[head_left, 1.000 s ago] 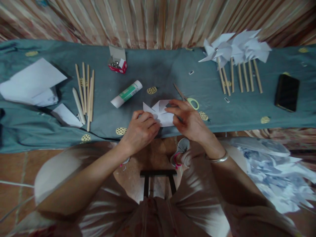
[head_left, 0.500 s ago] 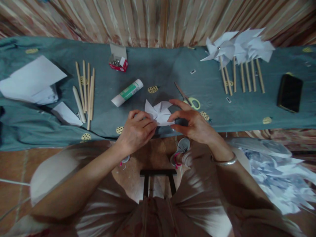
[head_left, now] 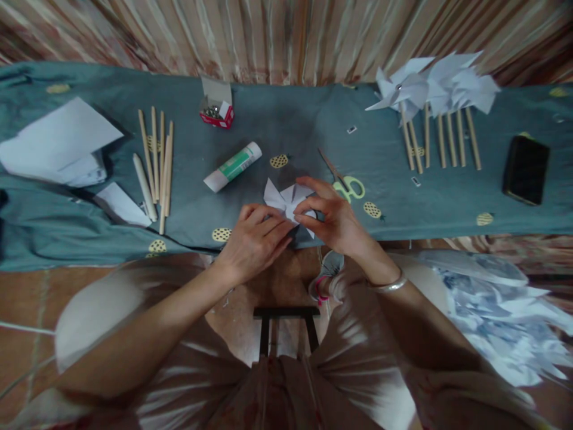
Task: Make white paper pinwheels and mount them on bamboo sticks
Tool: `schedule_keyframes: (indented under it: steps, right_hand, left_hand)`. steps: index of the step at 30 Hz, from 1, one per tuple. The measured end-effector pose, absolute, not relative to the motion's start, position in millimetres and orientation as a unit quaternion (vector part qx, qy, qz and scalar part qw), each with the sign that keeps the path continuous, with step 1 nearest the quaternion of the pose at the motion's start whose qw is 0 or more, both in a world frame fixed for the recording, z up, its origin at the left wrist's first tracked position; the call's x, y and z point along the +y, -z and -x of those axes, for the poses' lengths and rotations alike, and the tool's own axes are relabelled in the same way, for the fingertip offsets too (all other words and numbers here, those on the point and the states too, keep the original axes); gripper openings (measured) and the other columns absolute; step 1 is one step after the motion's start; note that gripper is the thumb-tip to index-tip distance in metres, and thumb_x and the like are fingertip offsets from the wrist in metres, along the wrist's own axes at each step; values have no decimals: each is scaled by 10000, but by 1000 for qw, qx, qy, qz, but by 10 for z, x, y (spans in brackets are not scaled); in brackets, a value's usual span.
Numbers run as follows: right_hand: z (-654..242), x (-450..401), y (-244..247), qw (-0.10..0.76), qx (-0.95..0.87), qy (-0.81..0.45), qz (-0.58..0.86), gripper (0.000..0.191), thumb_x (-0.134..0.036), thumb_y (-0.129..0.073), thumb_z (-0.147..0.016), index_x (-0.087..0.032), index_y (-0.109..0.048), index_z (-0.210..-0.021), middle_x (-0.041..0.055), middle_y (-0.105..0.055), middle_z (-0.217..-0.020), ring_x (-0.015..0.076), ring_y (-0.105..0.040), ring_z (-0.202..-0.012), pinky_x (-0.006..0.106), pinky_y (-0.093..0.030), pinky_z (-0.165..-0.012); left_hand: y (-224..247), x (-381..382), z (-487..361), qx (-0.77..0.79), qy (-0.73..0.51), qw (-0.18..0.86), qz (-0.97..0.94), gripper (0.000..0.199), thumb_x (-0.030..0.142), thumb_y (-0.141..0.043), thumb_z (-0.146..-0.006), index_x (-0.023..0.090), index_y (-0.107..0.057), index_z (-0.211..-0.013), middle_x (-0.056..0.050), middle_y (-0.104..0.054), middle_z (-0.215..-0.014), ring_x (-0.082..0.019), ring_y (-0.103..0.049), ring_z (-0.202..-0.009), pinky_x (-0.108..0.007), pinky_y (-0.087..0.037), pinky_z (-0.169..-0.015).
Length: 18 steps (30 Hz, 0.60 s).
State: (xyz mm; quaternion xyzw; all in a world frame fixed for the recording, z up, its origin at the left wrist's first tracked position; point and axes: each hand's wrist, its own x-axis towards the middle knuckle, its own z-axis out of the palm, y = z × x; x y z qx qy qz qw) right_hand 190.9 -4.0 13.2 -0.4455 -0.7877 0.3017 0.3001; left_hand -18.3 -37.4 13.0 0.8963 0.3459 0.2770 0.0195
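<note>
A white paper pinwheel (head_left: 289,194) with folded blades is held between my two hands at the front edge of the table. My left hand (head_left: 259,240) is closed on its left and near side, the fingertips partly hiding the paper. From the right, my right hand (head_left: 333,214) pinches near the pinwheel's middle, with the index finger reaching over an upper blade. Just beyond lie scissors (head_left: 348,186) with light green handles and a white-and-green glue stick (head_left: 233,167).
At left are a stack of white paper (head_left: 58,146) and several wooden sticks (head_left: 154,161). A red box of metal pins (head_left: 217,113) stands open at the back. Finished pinwheels on sticks (head_left: 441,89) and a black phone (head_left: 527,170) lie right. Below, a clear bag (head_left: 496,316) holds paper pieces.
My right hand has moved left and inward, its thumb and index finger going from the pinwheel's right edge toward its centre. My left hand has shifted slightly right.
</note>
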Motion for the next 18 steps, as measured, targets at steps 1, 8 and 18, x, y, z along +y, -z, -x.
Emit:
schedule_keyframes:
  steps: [1,8,18]
  right_hand:
    - [-1905,-35,-126,298,-788,-299,447,86,-211,-647,-847,-237,-726,-824,47,-573,-1423,283,-507,-1345,531,-400,-1129]
    - [-1856,-15,-87,289,-799,-269,454,84,-204,-658,-842,-247,-722,-809,39,-571,-1426,276,-505,-1345,525,-417,-1116]
    - [-1875,-10,-47,303,-800,-244,456,177,-245,-708,-820,-224,-679,-993,109,-602,-1382,285,-539,-1305,518,-434,-1092]
  left_hand:
    - [-127,-375,188,344,-276,18,-897,157,186,-605,-925,155,-681,-1060,-70,-751,-948,-229,-629,-969,-382,-431,-817]
    - [-103,-374,190,351,-228,33,-908,178,196,-545,-969,180,-687,-1076,-66,-739,-1009,-206,-613,-929,-345,-431,-743]
    - [-67,-356,170,364,-237,58,-899,184,222,-546,-975,157,-700,-1052,-71,-730,-946,-203,-610,-893,-333,-461,-746]
